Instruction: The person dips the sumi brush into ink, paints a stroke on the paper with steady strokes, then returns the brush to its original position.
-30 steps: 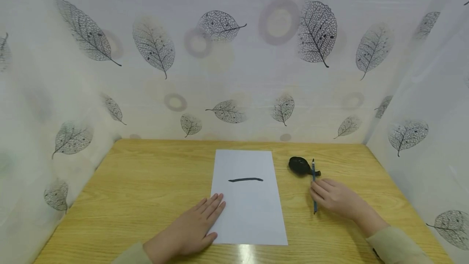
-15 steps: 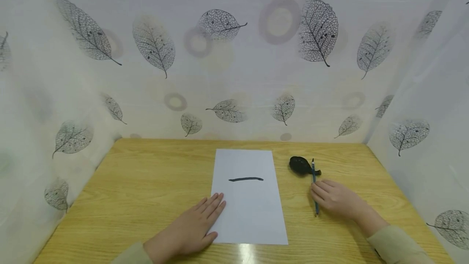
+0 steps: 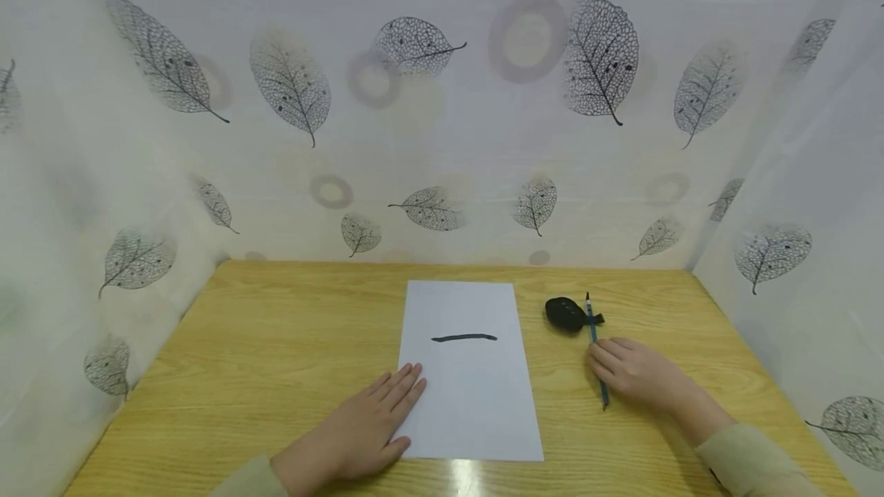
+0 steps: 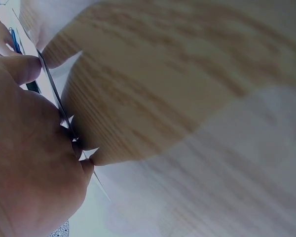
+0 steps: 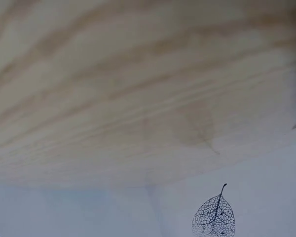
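Observation:
A white sheet of paper (image 3: 470, 405) lies on the wooden table, with one short black stroke (image 3: 464, 337) across its upper half. My left hand (image 3: 362, 428) rests flat on the sheet's left edge, fingers straight. To the right of the paper, my right hand (image 3: 631, 370) holds a slim blue brush (image 3: 595, 332) with a dark tip. The brush crosses the narrow neck of a black gourd-shaped dish (image 3: 564, 314); whether they touch I cannot tell. The fingers hide the brush's middle. In the left wrist view, my left hand (image 4: 39, 148) appears from below beside the paper's edge.
The wooden table (image 3: 290, 328) extends to both sides of the paper. Pale leaf-printed curtains (image 3: 442, 136) stand behind it and at both sides. The right wrist view shows mostly tabletop grain and curtain, with a small dark point at its right edge.
The brush has turned slightly in my right hand: its far end has shifted left and away from me, its near end to the right. My left hand and the paper stay put.

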`<state>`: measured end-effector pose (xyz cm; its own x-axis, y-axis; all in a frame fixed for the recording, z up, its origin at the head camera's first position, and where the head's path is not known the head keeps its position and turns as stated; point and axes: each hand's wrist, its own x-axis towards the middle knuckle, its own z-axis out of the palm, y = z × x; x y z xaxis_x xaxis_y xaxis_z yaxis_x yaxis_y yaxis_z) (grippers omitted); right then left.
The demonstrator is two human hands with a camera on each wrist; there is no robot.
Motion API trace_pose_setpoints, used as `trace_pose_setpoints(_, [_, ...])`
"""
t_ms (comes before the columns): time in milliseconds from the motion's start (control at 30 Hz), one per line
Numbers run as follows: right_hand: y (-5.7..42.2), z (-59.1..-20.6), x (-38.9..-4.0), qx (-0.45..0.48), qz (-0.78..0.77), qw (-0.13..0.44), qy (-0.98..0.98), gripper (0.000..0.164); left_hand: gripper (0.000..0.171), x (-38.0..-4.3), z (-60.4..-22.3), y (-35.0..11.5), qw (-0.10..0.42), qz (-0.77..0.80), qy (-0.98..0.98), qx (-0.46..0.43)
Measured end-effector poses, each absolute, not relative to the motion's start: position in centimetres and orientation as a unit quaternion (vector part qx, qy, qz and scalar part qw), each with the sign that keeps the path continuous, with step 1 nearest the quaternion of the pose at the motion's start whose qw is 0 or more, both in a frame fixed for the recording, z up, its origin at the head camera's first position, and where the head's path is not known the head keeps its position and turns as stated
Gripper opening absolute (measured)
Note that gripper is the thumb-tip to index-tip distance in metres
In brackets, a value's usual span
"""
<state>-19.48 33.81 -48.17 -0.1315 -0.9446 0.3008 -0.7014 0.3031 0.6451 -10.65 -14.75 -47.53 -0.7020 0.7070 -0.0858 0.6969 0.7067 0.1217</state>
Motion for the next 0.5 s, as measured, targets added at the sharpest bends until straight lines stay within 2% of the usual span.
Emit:
trace_pose_setpoints(167, [33.9, -48.1, -19.4, 0.561, -0.182, 0.343, -0.731, 0.068, 0.071, -10.7, -47.4, -14.7, 0.079, 0.029, 0.922, 0.379])
trace_pose_setpoints(400, [34.1, -48.1, -19.1, 0.558, -0.176, 0.345, -0.734, 0.064, 0.071, -10.8, -48.4, -14.9, 0.036, 0.015, 0.919, 0.393])
trace_pose_setpoints(500, [34.2, -48.1, -19.0, 0.556, -0.174, 0.341, -0.738, 0.064, 0.071, -10.8, -48.3, -14.8, 0.045, 0.018, 0.92, 0.389])
